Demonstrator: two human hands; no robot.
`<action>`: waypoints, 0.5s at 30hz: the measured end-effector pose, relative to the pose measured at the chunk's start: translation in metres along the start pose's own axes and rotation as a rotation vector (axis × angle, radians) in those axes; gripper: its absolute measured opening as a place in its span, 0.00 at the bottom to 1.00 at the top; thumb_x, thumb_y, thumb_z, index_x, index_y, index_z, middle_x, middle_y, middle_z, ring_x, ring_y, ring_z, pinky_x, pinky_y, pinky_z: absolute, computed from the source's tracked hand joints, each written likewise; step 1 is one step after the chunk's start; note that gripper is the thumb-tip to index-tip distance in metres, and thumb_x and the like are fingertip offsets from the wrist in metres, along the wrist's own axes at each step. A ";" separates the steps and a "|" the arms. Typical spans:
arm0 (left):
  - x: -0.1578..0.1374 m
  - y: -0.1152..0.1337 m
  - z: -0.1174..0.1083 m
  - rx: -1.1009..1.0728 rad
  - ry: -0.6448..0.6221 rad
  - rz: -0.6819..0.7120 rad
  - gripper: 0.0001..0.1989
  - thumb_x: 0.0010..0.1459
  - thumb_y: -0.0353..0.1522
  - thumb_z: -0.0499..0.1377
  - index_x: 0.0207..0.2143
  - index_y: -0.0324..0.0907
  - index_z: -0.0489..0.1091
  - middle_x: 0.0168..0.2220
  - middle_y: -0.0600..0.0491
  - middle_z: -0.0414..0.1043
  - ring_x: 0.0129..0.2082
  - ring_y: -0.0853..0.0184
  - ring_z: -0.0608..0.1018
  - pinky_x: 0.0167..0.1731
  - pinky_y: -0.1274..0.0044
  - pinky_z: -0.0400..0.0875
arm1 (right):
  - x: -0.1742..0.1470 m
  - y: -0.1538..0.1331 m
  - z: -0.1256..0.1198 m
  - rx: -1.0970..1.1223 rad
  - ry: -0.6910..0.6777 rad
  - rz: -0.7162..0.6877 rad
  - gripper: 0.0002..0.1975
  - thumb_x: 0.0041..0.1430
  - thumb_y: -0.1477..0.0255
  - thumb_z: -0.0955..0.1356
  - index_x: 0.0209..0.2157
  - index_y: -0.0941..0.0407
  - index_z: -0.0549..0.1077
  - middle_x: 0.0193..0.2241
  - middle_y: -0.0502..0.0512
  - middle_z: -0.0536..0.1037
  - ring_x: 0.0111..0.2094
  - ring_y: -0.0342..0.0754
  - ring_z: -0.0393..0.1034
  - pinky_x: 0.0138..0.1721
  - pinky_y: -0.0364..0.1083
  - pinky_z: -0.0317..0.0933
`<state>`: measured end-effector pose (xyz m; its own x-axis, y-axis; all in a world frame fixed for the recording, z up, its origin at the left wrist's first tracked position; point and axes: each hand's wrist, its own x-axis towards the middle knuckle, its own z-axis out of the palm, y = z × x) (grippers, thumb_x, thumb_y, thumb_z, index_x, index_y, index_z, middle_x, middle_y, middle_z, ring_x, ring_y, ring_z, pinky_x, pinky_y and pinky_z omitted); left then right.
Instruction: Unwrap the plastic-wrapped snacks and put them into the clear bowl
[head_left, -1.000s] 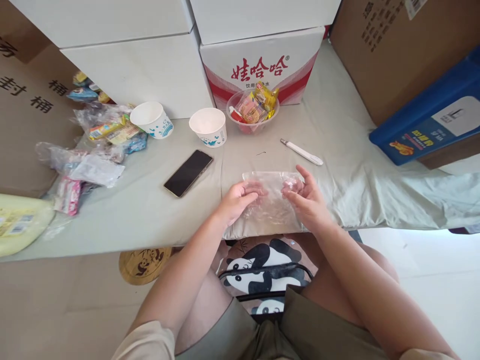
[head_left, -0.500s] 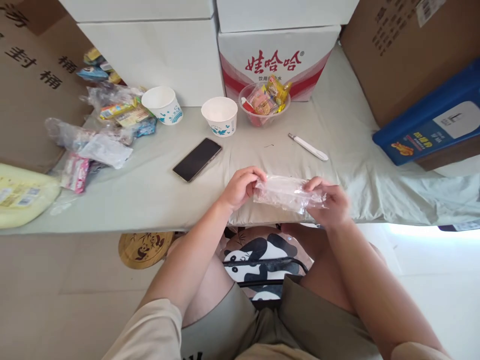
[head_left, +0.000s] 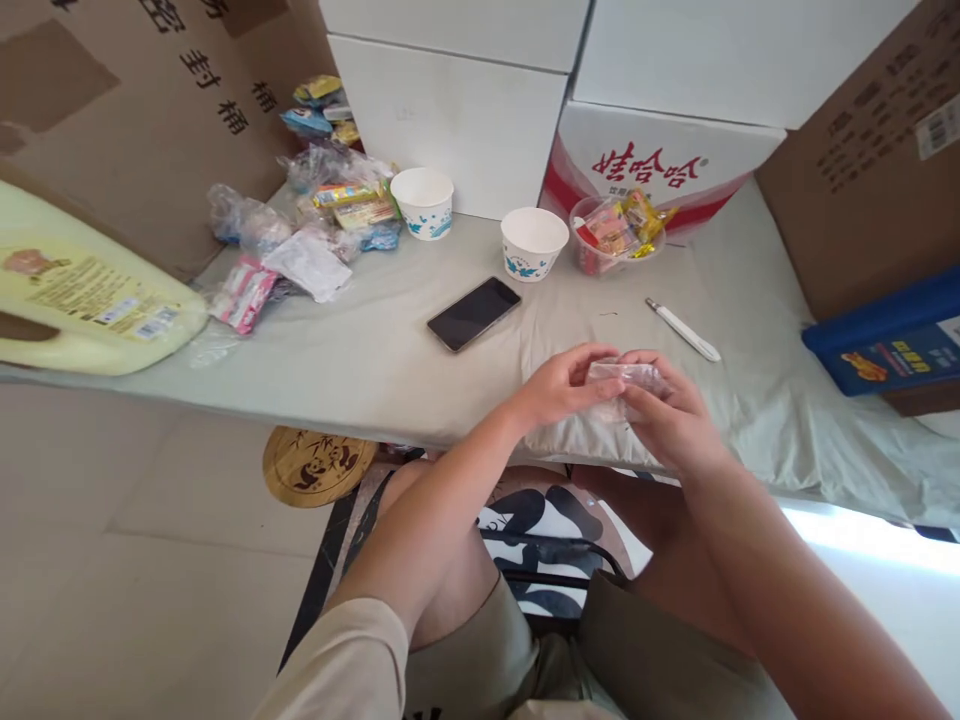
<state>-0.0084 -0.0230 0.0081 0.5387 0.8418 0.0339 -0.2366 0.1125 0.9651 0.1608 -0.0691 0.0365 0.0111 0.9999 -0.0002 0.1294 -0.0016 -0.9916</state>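
Between my two hands is a clear plastic wrapper [head_left: 609, 408], held just above the front part of the cloth-covered table [head_left: 375, 370]. My left hand [head_left: 574, 382] pinches its left side, and my right hand [head_left: 671, 405] is closed round its right side. The fingertips of both hands nearly meet and cover much of the wrapper. Beyond the hands, a white craft knife or similar slim tool [head_left: 684, 330] lies to the right. A dark-screened phone [head_left: 475, 313] lies to the left.
Two paper cups [head_left: 422, 205] and a clear bowl of wrapped snacks [head_left: 619, 232] stand before white boxes [head_left: 450, 120]. Snack packets and plastic bags [head_left: 330, 215] are heaped at the left by a yellow jug [head_left: 97, 290]. A blue box [head_left: 892, 340] leans at the right.
My hands have come together and the wrapper, stretched out before, is now folded or gathered smaller between them. The camera view has turned, shifting the table things rightward.
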 end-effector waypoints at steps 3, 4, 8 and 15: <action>0.001 0.003 -0.004 -0.032 0.081 0.089 0.18 0.58 0.43 0.63 0.44 0.40 0.76 0.43 0.47 0.77 0.44 0.62 0.78 0.48 0.69 0.71 | 0.015 -0.002 0.011 -0.007 0.164 -0.103 0.20 0.47 0.63 0.78 0.40 0.49 0.72 0.36 0.49 0.75 0.32 0.44 0.71 0.33 0.45 0.66; 0.001 0.005 -0.007 -0.029 0.099 0.142 0.15 0.59 0.42 0.62 0.43 0.41 0.77 0.45 0.47 0.76 0.47 0.61 0.77 0.50 0.68 0.70 | 0.020 -0.001 0.014 -0.035 0.158 -0.111 0.21 0.46 0.64 0.79 0.41 0.49 0.72 0.38 0.49 0.75 0.34 0.45 0.71 0.34 0.45 0.66; -0.001 0.017 -0.020 0.112 0.258 0.287 0.15 0.59 0.36 0.61 0.48 0.45 0.76 0.55 0.46 0.69 0.60 0.59 0.69 0.61 0.67 0.63 | 0.052 -0.004 0.025 -0.082 -0.082 -0.046 0.16 0.49 0.60 0.76 0.33 0.51 0.71 0.29 0.48 0.73 0.27 0.43 0.66 0.29 0.45 0.62; 0.001 0.027 -0.032 0.062 0.582 0.048 0.11 0.60 0.36 0.57 0.44 0.43 0.71 0.42 0.51 0.73 0.43 0.65 0.74 0.44 0.74 0.68 | 0.187 -0.058 0.075 -0.884 0.222 -0.229 0.05 0.55 0.75 0.66 0.33 0.52 0.67 0.26 0.48 0.70 0.28 0.44 0.64 0.32 0.46 0.63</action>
<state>-0.0398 -0.0026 0.0255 -0.0080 0.9985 -0.0533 -0.1926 0.0508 0.9800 0.0813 0.1186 0.0838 0.0694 0.9520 0.2982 0.8570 0.0961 -0.5062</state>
